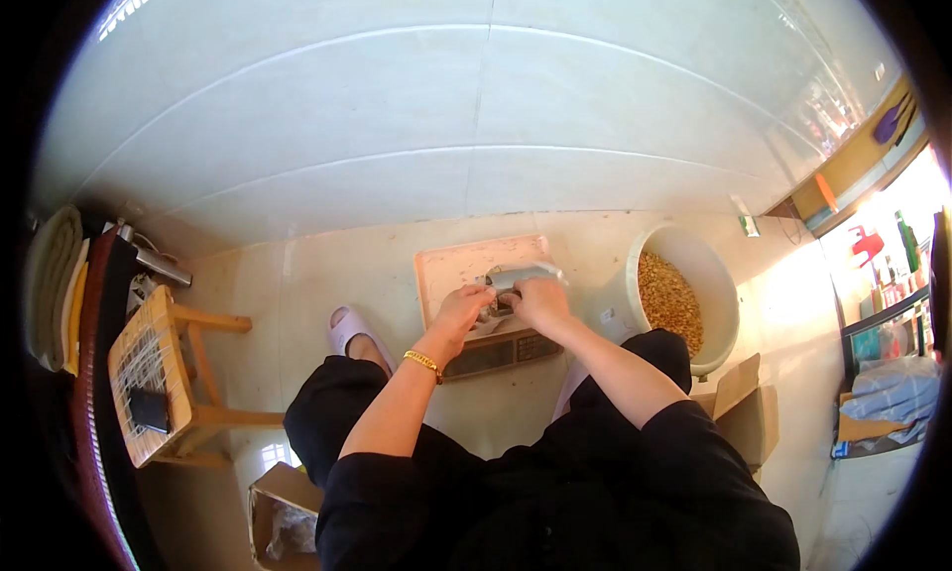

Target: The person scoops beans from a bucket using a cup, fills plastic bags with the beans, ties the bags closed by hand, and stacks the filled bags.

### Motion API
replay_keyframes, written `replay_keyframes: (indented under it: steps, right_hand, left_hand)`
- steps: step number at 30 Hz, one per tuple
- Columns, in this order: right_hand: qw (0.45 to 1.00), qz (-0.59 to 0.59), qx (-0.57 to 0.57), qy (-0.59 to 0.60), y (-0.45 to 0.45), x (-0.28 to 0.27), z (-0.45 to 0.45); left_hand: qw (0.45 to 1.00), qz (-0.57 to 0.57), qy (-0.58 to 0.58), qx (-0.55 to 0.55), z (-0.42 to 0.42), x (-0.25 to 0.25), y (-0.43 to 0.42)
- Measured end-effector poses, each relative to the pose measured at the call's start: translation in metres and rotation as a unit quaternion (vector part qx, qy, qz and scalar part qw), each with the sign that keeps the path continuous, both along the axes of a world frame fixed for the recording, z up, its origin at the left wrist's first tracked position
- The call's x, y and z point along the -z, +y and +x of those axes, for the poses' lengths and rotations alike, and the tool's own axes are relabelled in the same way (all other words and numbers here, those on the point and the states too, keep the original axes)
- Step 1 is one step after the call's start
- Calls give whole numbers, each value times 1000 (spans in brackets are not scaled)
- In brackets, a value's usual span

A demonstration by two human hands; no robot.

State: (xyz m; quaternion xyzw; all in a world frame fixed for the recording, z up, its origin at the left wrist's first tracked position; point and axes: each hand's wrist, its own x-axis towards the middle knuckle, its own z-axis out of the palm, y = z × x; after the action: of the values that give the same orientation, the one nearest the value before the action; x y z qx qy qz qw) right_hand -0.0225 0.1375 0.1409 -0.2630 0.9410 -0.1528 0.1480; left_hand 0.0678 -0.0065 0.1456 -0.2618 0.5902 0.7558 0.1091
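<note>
A small silvery bag (526, 275) is between my two hands, above a scale (508, 353) that has a pinkish tray (437, 274) on it. My left hand (462, 309) pinches the bag's near left edge. On its right side my right hand (538, 304) has its fingers curled round the same edge. The two hands nearly meet at the bag's mouth, and what is inside cannot be made out. To the right of the scale stands a large white bucket (727, 298) with light brown pieces (670, 298) in it.
A wooden stool (203, 415) with a dark phone (149, 409) on its seat is at the left. Open cardboard boxes stand at the lower left (260, 516) and right (759, 422). A tiled wall (397, 105) rises beyond the scale. Shelves with goods are at the far right.
</note>
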Motion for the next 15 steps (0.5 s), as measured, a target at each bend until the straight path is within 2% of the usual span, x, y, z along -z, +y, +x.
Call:
replay_keyframes:
  steps: [2, 5, 15]
  right_hand:
    - [995, -8, -52, 87, -4, 8, 5]
    - [990, -1, -50, 133, -7, 19, 1]
    - [960, 20, -168, 224, -10, 21, 5]
  left_hand:
    - [1000, -2, 2, 3, 1, 1, -3]
    - [1000, 17, -4, -9, 2, -2, -4]
    - [1000, 17, -11, -16, 2, 1, -9]
